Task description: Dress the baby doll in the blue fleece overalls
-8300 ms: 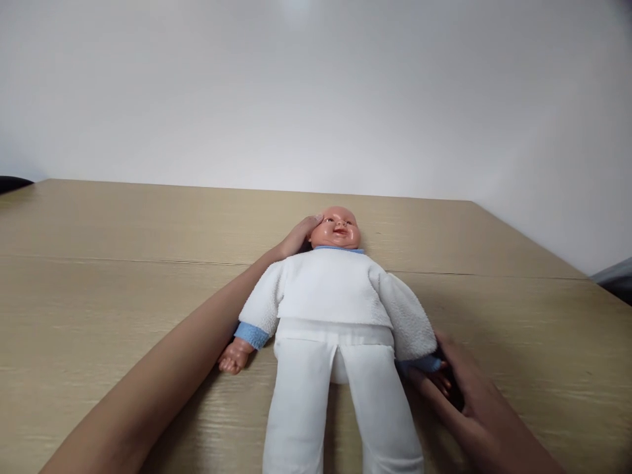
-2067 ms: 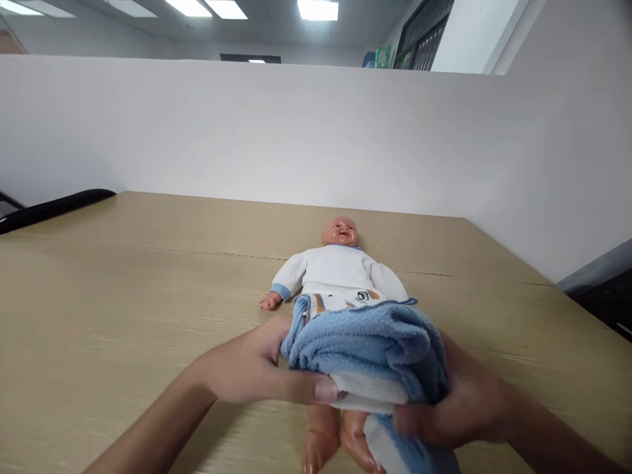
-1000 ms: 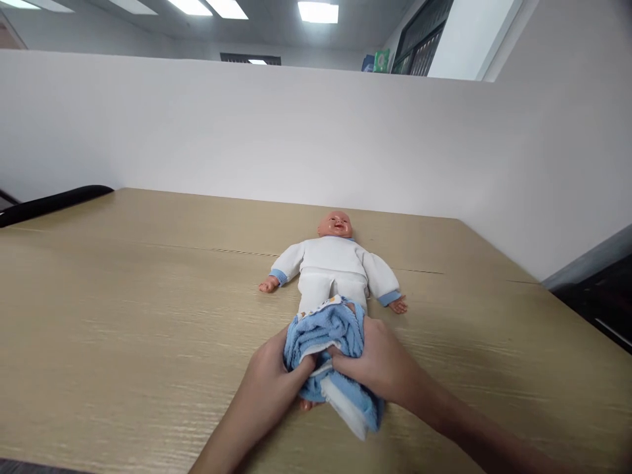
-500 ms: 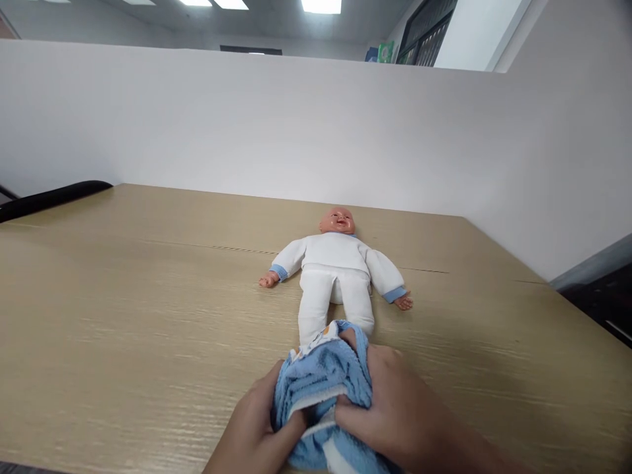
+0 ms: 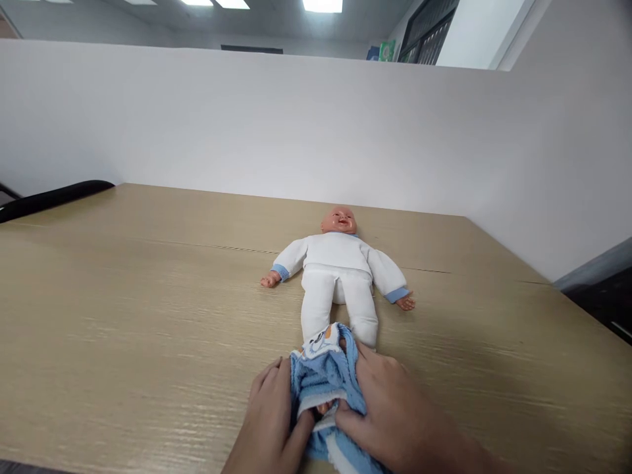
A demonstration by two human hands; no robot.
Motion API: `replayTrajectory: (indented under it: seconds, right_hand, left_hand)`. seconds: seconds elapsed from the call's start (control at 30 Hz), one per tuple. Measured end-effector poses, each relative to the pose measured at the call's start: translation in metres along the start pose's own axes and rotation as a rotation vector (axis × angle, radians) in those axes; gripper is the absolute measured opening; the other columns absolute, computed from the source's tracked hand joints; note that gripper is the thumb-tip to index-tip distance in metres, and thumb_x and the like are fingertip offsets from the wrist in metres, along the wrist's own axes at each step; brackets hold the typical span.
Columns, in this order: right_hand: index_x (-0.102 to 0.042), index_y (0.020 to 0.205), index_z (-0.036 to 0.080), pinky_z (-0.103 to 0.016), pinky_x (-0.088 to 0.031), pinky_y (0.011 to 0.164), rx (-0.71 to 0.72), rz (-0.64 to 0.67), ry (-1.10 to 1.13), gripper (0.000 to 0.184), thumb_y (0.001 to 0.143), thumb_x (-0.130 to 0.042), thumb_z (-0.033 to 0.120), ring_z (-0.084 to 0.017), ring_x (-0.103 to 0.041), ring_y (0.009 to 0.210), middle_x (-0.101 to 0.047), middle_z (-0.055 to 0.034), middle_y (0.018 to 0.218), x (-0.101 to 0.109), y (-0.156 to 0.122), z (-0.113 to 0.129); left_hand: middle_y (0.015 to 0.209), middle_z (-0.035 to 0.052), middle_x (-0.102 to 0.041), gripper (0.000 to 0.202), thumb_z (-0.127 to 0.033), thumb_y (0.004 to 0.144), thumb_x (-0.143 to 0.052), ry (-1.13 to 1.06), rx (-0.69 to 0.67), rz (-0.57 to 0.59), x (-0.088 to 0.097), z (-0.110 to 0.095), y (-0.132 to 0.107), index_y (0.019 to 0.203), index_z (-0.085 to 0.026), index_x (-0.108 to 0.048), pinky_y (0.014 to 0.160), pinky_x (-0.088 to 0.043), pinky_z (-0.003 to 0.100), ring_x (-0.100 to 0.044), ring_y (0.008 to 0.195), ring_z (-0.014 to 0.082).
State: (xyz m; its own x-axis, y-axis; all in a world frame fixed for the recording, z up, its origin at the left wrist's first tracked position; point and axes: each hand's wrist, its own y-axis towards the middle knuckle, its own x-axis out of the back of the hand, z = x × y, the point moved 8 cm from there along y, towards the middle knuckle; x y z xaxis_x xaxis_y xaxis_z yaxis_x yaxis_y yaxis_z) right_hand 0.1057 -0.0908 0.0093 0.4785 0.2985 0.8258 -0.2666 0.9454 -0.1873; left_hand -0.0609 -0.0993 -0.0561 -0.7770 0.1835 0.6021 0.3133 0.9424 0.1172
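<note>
My left hand (image 5: pixel 274 421) and right hand (image 5: pixel 390 411) both have their fingers curled tight on the soft blue fluffy cloth bundle (image 5: pixel 320 375). It lies at the near end of the pale wooden table (image 5: pixel 123 316), over the feet of the plastic baby doll in white clothes (image 5: pixel 338 270). I think it is light and floppy, so gripping both sides works best.

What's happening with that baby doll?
A person has a baby doll lying on its back on a wooden table. It wears a white top and white trousers. The left hand and the right hand both hold a bunched-up blue cloth down at the doll's feet, one hand on each side. The doll's arms lie spread out on the table, and nobody is touching them.
</note>
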Motion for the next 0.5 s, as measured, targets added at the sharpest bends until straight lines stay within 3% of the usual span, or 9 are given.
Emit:
replayTrajectory:
  seconds: [0.1,0.17,0.27,0.37,0.5]
  right_hand:
    - [-0.062,0.138,0.018,-0.05,-0.053,0.109,0.065,-0.04,0.166,0.058,0.08,-0.069,0.025,-0.038,-0.069,0.124,-0.072,-0.0156,0.134,0.004,-0.002,0.0]
    - [-0.064,0.132,0.022,-0.043,-0.054,0.105,0.128,-0.081,0.278,0.055,0.077,-0.071,0.021,-0.032,-0.071,0.118,-0.075,-0.0097,0.129,0.009,-0.003,0.0]
    - [-0.068,0.106,0.023,-0.036,-0.056,0.088,0.167,-0.123,0.354,0.034,0.073,-0.069,0.015,-0.026,-0.072,0.094,-0.077,-0.0031,0.106,0.015,-0.002,-0.004]
    - [-0.067,0.088,0.022,-0.033,-0.053,0.076,0.186,-0.133,0.369,0.019,0.071,-0.067,0.012,-0.022,-0.067,0.079,-0.074,0.0007,0.089,0.018,0.006,-0.006]
    - [-0.068,0.086,0.021,-0.03,-0.053,0.073,0.241,-0.165,0.403,0.016,0.073,-0.07,0.011,-0.019,-0.063,0.076,-0.073,0.0026,0.085,0.024,0.02,-0.01]
  left_hand:
    - [0.139,0.0173,-0.067,0.049,-0.036,0.101,-0.056,-0.169,0.069,-0.042,-0.001,0.001,-0.005,0.146,-0.021,-0.05,0.113,-0.049,0.052,-0.063,0.13,0.0357]
    - [0.14,0.0174,-0.066,0.05,-0.04,0.103,-0.054,-0.279,0.106,-0.05,0.0,0.0,-0.005,0.148,-0.02,-0.045,0.112,-0.05,0.049,-0.064,0.129,0.0334]
    - [0.14,0.0167,-0.065,0.045,-0.044,0.106,-0.054,-0.366,0.111,-0.057,0.005,-0.006,0.0,0.144,-0.021,-0.044,0.109,-0.051,0.045,-0.065,0.126,0.031]
    - [0.15,0.0166,-0.06,0.05,-0.044,0.107,-0.056,-0.347,0.087,-0.11,0.016,-0.01,0.009,0.15,-0.023,-0.042,0.117,-0.045,0.047,-0.059,0.138,0.0316]
    - [0.147,0.0158,-0.062,0.039,-0.044,0.109,-0.052,-0.259,0.019,-0.097,0.028,-0.015,0.028,0.141,-0.021,-0.054,0.121,-0.041,0.05,-0.055,0.14,0.0321]
